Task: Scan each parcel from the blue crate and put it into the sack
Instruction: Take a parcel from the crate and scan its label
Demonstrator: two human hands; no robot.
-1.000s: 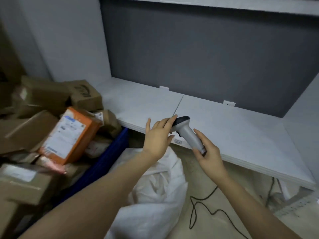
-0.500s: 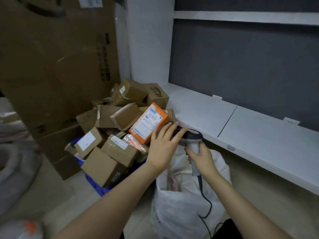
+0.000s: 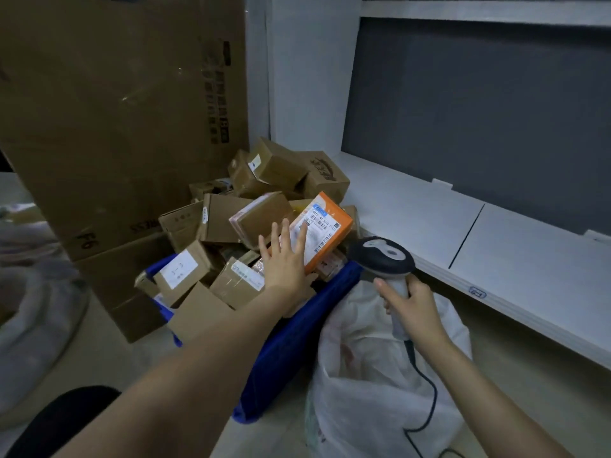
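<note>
The crate (image 3: 297,332) is heaped, so most work seems left. The left hand (image 3: 284,262), fingers spread, touches the orange parcel (image 3: 325,226); the right hand (image 3: 413,309) grips the scanner (image 3: 383,256) above the sack (image 3: 380,391).

blue crate (image 3: 297,342) heaped with brown cardboard parcels (image 3: 228,218); orange labelled parcel (image 3: 325,226) tilted on top, right side. white sack (image 3: 373,391) just beside crate. grey scanner (image 3: 383,256) upright above sack.

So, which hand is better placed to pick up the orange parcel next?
The left hand: its open fingers reach the orange cardboard parcel, while the right hand grips the grey handheld scanner.
</note>
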